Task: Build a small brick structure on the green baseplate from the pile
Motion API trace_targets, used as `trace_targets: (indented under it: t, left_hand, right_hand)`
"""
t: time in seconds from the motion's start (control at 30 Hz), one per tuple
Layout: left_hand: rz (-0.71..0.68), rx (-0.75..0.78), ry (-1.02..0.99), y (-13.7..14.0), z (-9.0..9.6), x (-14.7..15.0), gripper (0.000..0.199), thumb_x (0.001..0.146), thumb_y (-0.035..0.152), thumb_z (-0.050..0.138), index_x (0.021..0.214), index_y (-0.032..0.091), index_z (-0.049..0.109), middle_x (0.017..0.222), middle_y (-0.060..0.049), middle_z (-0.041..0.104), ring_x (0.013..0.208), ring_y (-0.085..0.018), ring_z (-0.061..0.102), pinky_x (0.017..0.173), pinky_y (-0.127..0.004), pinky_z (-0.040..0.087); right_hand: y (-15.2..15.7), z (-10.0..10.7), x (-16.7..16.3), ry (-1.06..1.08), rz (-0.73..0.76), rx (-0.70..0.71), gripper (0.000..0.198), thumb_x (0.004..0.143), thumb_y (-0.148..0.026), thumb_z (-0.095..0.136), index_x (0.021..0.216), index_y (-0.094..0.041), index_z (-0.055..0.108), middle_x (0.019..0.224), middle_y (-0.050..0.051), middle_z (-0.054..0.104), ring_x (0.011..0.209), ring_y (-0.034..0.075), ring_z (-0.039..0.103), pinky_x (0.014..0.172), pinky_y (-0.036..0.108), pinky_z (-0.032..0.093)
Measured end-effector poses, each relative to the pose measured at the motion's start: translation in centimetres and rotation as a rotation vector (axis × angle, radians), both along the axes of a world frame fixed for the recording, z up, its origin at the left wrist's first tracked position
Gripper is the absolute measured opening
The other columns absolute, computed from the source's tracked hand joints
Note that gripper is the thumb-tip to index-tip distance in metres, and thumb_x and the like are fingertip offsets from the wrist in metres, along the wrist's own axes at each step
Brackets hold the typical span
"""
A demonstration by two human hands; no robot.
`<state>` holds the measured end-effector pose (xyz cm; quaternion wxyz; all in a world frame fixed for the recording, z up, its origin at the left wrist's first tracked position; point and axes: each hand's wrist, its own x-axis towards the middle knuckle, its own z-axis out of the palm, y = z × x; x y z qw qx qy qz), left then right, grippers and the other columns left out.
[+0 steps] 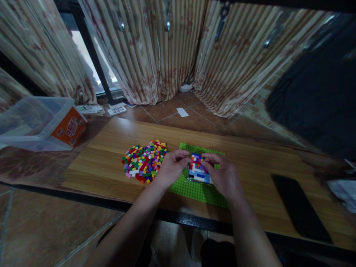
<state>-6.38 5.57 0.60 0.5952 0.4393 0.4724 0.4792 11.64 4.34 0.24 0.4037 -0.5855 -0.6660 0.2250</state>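
A green studded baseplate (191, 191) lies on the wooden table. On it rests a block of toy bricks (198, 171) in white, blue, red and purple, with a clear edge along its left side. My left hand (171, 167) reaches the block's upper left, thumb and forefinger pinched together. From the other side, my right hand (224, 177) pinches at the upper right of the same block, covering part of it. Whatever sits between either set of fingertips is too small to make out. Left of my left hand is a pile of loose coloured bricks (143, 162).
A clear plastic tub (36, 126) with an orange label stands at the table's left end. On the right lies a dark flat phone-like slab (300, 207). Striped curtains (155, 55) hang behind the table (105, 163), and a dark cloth-covered shape (319, 89) fills the upper right.
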Motion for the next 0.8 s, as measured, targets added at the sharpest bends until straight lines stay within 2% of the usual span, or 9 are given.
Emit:
trace_targets:
  t: [0.27, 0.43, 0.57, 0.67, 0.8]
  left_hand:
    - [-0.006, -0.013, -0.008, -0.1, 0.3, 0.1, 0.015, 0.073, 0.016, 0.068, 0.087, 0.013, 0.068, 0.072, 0.001, 0.066, 0.06, -0.008, 0.055, 0.061, -0.022, 0.045]
    - [-0.012, 0.012, 0.002, 0.0, 0.2, 0.1, 0.014, 0.074, 0.016, 0.067, 0.088, 0.013, 0.069, 0.071, 0.001, 0.065, 0.061, -0.009, 0.056, 0.063, -0.023, 0.045]
    - [-0.02, 0.016, 0.004, 0.0, -0.1, 0.1, 0.014, 0.074, 0.017, 0.068, 0.088, 0.014, 0.069, 0.071, 0.001, 0.066, 0.061, -0.009, 0.056, 0.063, -0.023, 0.045]
    - [-0.016, 0.002, -0.005, 0.0, -0.1, 0.1, 0.014, 0.074, 0.015, 0.068, 0.087, 0.013, 0.068, 0.071, 0.001, 0.065, 0.059, -0.008, 0.055, 0.062, -0.022, 0.045]
    - [-0.019, -0.004, -0.016, 0.0, 0.0, 0.1, 0.013, 0.074, 0.015, 0.067, 0.087, 0.014, 0.068, 0.07, 0.002, 0.065, 0.058, -0.008, 0.054, 0.061, -0.022, 0.044]
  right_hand:
    - [-0.3, 0.5, 0.2, 0.058, -0.02, 0.043, 0.023, 0.083, -0.032, 0.064, 0.101, -0.022, 0.071, 0.084, 0.003, 0.071, 0.08, 0.019, 0.064, 0.082, 0.038, 0.05]
    - [0.1, 0.6, -0.1, 0.054, -0.09, 0.08, 0.028, 0.084, -0.04, 0.061, 0.102, -0.021, 0.071, 0.1, 0.007, 0.072, 0.096, 0.024, 0.065, 0.091, 0.043, 0.047]
    - [0.7, 0.0, -0.6, 0.037, -0.111, -0.033, 0.04, 0.088, -0.049, 0.054, 0.11, -0.019, 0.07, 0.113, 0.012, 0.071, 0.104, 0.027, 0.063, 0.093, 0.046, 0.046]
    - [1.1, -0.2, -0.9, 0.04, -0.095, -0.11, 0.042, 0.088, -0.05, 0.052, 0.108, -0.019, 0.071, 0.11, 0.012, 0.072, 0.102, 0.027, 0.065, 0.091, 0.044, 0.047]
    - [1.2, -0.2, -1.3, 0.048, -0.082, -0.142, 0.038, 0.087, -0.048, 0.053, 0.101, -0.019, 0.074, 0.104, 0.01, 0.074, 0.098, 0.026, 0.066, 0.09, 0.042, 0.047]
